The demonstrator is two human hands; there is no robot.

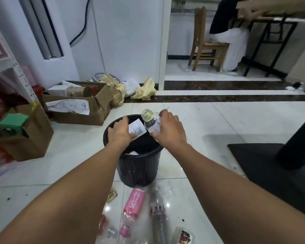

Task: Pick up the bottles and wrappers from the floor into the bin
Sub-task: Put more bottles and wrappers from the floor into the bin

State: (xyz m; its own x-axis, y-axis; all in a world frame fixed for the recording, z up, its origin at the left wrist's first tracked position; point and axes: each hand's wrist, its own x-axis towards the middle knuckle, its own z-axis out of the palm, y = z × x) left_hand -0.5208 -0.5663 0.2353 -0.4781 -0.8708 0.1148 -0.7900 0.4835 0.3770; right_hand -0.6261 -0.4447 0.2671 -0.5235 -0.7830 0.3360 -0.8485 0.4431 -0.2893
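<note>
A black ribbed bin [139,171] stands on the white tile floor in front of me. Over its mouth my left hand [121,133] grips a white printed wrapper [137,128]. Beside it my right hand [168,130] holds a clear plastic bottle [151,121] with a pale green cap, tilted over the far rim. A scrap of white paper lies inside the bin. On the floor near me lie a bottle with a pink label [133,208], a clear bottle with a dark label [158,219], and small wrappers [183,237].
Open cardboard boxes [77,106] stand at the left by a shelf. Crumpled yellow paper [144,90] lies against the wall. A black table base [271,166] sits at the right. A seated person and a wooden chair [206,44] are in the room beyond.
</note>
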